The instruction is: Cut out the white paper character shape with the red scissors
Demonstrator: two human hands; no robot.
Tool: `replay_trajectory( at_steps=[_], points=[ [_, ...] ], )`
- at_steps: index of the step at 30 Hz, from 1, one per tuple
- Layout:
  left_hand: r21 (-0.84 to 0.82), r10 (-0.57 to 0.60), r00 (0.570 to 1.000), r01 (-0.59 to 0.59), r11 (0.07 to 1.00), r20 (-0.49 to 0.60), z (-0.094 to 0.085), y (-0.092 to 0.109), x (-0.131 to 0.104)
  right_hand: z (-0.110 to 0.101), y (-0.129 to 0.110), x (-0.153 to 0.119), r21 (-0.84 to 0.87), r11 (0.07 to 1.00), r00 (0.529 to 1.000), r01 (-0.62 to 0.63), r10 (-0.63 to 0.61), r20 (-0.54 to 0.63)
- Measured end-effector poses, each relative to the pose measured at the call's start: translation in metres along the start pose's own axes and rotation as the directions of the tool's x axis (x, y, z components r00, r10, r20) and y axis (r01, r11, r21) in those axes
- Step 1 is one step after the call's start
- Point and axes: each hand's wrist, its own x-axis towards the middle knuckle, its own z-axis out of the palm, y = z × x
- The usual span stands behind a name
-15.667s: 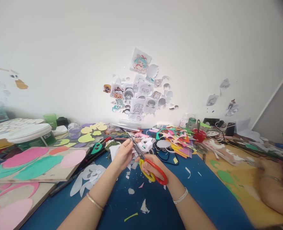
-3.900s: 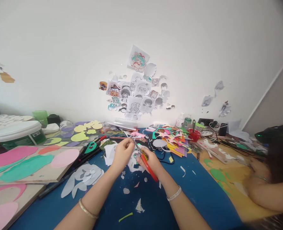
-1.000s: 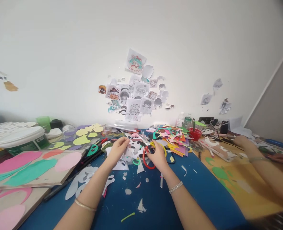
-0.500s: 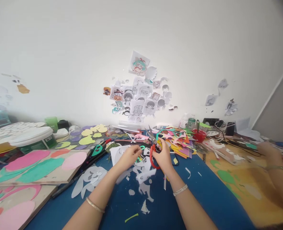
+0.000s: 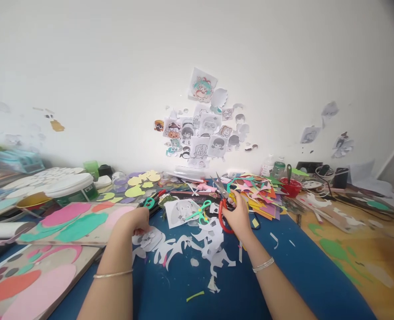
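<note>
My right hand (image 5: 239, 218) grips scissors (image 5: 224, 192) with red and yellow handles, their blades pointing up toward the wall and slightly apart. At the left, my left hand (image 5: 137, 221) is over a heap of white paper cutouts (image 5: 153, 239). Its fingers are curled down and partly hidden, so what they pinch, if anything, does not show. Between the hands, small green-handled scissors (image 5: 203, 213) lie across a sheet with a drawn face (image 5: 178, 211). White paper scraps (image 5: 213, 246) are scattered just below on the blue mat (image 5: 237, 289).
Boards with coloured shapes (image 5: 66, 222) lie at the left beside a lidded tub (image 5: 72, 186). Stacked coloured paper (image 5: 257, 191) and a red bowl (image 5: 291, 188) stand at the back right. Paper drawings (image 5: 200, 124) are stuck on the wall.
My left hand has moved from the middle to the cutout heap at the left, uncovering the green scissors and the drawing. The view has turned left. Another person's arm at the right has mostly left view.
</note>
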Motion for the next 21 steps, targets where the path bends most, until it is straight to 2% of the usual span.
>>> replay_trajectory(
  at_steps=[3, 6, 9, 12, 13, 14, 15, 16, 18, 21],
  points=[
    [0.143, -0.124, 0.990, 0.112, 0.983, 0.072, -0.002, 0.001, 0.001, 0.001, 0.001, 0.000, -0.004, 1.000, 1.000, -0.003, 0.003, -0.005],
    [0.228, -0.153, 0.985, 0.132, 0.965, 0.079, -0.005, 0.009, -0.001, 0.001, 0.001, 0.001, -0.003, 1.000, 1.000, 0.001, -0.001, -0.014],
    [0.263, -0.112, 0.990, 0.086, 0.961, 0.086, -0.001, 0.023, -0.006, -0.001, -0.001, 0.001, 0.005, 1.000, 1.000, 0.001, 0.000, -0.029],
    [0.230, 0.031, 0.977, -0.080, 0.970, 0.209, 0.020, 0.045, -0.018, -0.002, -0.002, 0.002, 0.032, 0.999, 0.999, -0.003, 0.004, -0.047],
    [0.206, 0.135, 0.918, -0.224, 0.953, 0.373, 0.030, 0.054, -0.023, -0.002, -0.002, 0.002, 0.041, 0.999, 0.998, -0.006, 0.008, -0.055],
    [0.201, 0.192, 0.834, -0.336, 0.920, 0.517, 0.041, 0.062, -0.029, -0.002, -0.002, 0.002, 0.050, 0.999, 0.998, -0.010, 0.013, -0.058],
    [0.205, 0.229, 0.774, -0.418, 0.885, 0.590, 0.052, 0.070, -0.035, -0.002, -0.002, 0.003, 0.057, 0.998, 0.998, -0.017, 0.020, -0.061],
    [0.214, 0.265, 0.743, -0.480, 0.851, 0.614, 0.064, 0.076, -0.041, -0.002, -0.001, 0.003, 0.063, 0.998, 0.998, -0.022, 0.026, -0.064],
    [0.225, 0.341, 0.724, -0.561, 0.796, 0.599, 0.086, 0.085, -0.051, -0.001, -0.001, 0.004, 0.070, 0.997, 0.997, -0.028, 0.032, -0.066],
    [0.274, 0.388, 0.692, -0.642, 0.716, 0.608, 0.111, 0.088, -0.059, -0.001, 0.000, 0.004, 0.088, 0.996, 0.997, -0.030, 0.037, -0.074]
  ],
)
